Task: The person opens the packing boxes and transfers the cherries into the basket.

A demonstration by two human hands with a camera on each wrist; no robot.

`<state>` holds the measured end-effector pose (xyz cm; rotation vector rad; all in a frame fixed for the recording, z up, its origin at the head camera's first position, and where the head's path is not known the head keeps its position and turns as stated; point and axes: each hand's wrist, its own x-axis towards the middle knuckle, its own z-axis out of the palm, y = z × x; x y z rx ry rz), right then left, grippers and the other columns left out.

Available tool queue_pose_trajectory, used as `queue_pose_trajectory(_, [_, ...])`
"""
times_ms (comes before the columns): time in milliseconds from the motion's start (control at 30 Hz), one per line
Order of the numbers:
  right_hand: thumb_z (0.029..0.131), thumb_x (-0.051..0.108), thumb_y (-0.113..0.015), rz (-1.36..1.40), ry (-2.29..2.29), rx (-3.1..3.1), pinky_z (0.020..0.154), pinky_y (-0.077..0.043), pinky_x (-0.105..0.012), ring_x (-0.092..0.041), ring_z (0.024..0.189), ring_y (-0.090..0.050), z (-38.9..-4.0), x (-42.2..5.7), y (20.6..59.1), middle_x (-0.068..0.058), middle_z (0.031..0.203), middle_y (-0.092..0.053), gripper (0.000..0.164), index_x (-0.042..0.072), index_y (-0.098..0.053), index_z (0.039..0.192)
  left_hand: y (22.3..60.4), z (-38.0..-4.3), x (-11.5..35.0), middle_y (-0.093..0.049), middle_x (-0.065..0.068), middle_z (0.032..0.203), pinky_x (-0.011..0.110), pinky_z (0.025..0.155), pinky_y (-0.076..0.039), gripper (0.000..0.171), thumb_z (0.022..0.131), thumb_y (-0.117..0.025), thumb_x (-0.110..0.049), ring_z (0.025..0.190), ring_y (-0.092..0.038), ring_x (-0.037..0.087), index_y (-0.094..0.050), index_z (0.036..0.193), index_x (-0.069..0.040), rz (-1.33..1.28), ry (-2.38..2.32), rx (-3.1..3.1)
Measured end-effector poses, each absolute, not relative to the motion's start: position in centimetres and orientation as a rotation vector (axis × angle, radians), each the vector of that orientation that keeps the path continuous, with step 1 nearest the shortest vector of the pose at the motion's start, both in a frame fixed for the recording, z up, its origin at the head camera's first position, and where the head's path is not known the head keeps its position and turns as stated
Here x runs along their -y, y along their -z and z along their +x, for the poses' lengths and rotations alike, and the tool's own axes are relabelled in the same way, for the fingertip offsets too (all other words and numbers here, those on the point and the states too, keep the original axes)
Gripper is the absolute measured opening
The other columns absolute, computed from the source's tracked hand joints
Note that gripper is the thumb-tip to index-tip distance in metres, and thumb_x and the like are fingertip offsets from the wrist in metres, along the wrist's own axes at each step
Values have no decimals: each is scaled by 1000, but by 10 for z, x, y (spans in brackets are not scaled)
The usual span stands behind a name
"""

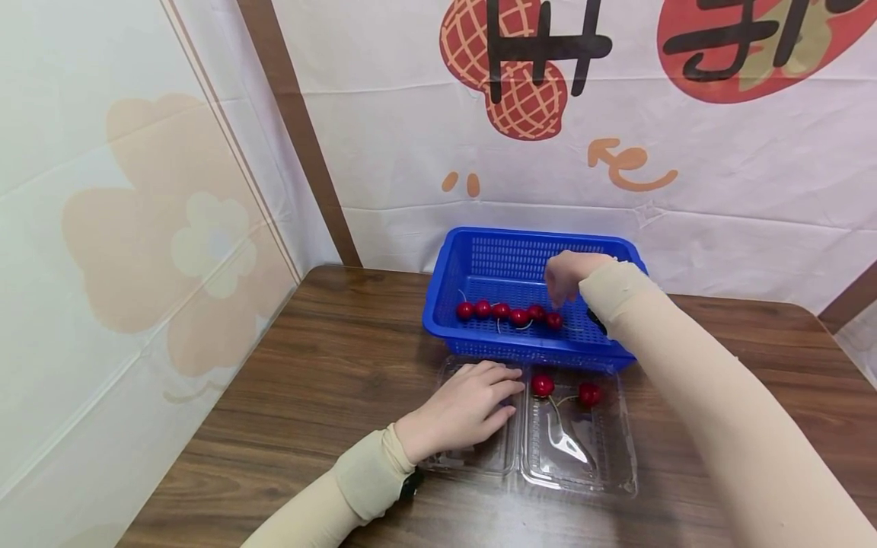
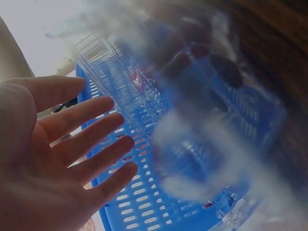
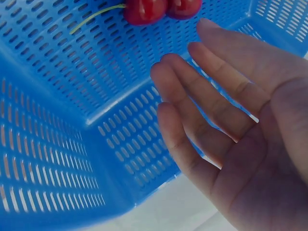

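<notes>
A row of several red cherries (image 1: 501, 310) with thin stems lies along the near side of the blue plastic basket (image 1: 438, 304). My right hand (image 1: 567, 275) reaches down into the basket's right part, close to the end cherry (image 1: 553, 320). In the right wrist view its fingers are slightly bent, and a cherry (image 3: 144, 10) with a green stem lies just beyond the fingertips. My left hand (image 1: 466, 407) lies with fingers spread over the left half of a clear plastic clamshell box (image 1: 548, 481). Two cherries (image 1: 589, 394) with stems sit in the box's right half.
The basket stands at the back of the wooden table (image 1: 329, 365), near a printed cloth backdrop (image 1: 384, 137). The clear box lies right in front of the basket. Another printed cloth (image 1: 137, 228) hangs along the left side.
</notes>
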<state>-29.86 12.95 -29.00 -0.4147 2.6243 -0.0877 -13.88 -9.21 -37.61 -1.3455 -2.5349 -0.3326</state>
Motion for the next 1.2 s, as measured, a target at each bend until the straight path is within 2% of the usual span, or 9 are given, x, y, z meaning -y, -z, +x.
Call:
queue_pose_trajectory(167, [76, 19, -72, -443, 66, -2641, 69, -53, -36, -18, 75, -61, -296, -135, 283, -6, 88, -68, 14, 11, -68, 87, 377, -139, 92, -59, 4, 126, 35, 91, -45, 33, 89, -53, -29, 114, -49, 18, -64, 116, -12, -1345, 337, 2545])
queue_pose_trajectory(367, [80, 19, -68, -488, 98, -2664, 75, -54, -42, -20, 77, -61, -297, -142, 276, -7, 90, -67, 12, 10, -67, 89, 377, -140, 91, -59, 4, 126, 35, 91, -45, 34, 89, -54, -29, 114, -49, 18, -64, 117, -12, -1345, 340, 2544])
queue_pose_trajectory(500, [83, 18, -64, -596, 64, -2695, 72, -54, -40, -19, 74, -60, -296, -144, 272, -7, 88, -67, 11, 9, -67, 89, 377, -141, 91, -59, 4, 126, 36, 92, -44, 34, 89, -54, -29, 114, -49, 18, -64, 117, -12, -1344, 341, 2543])
queue_pose_trajectory(867, [82, 19, -65, -778, 29, -2797, 73, -53, -41, -18, 74, -58, -286, -145, 268, -4, 83, -66, 8, 11, -66, 83, 377, -140, 90, -59, 4, 126, 36, 91, -45, 34, 89, -54, -28, 114, -49, 18, -64, 117, -12, -1338, 349, 2555])
queue_pose_trajectory(1200, [82, 16, -65, -919, 175, -2862, 71, -55, -39, -15, 71, -60, -265, -157, 260, -4, 81, -68, 6, 11, -66, 85, 376, -139, 90, -59, 4, 126, 36, 93, -44, 34, 89, -53, -28, 114, -49, 18, -64, 117, -11, -1347, 343, 2567])
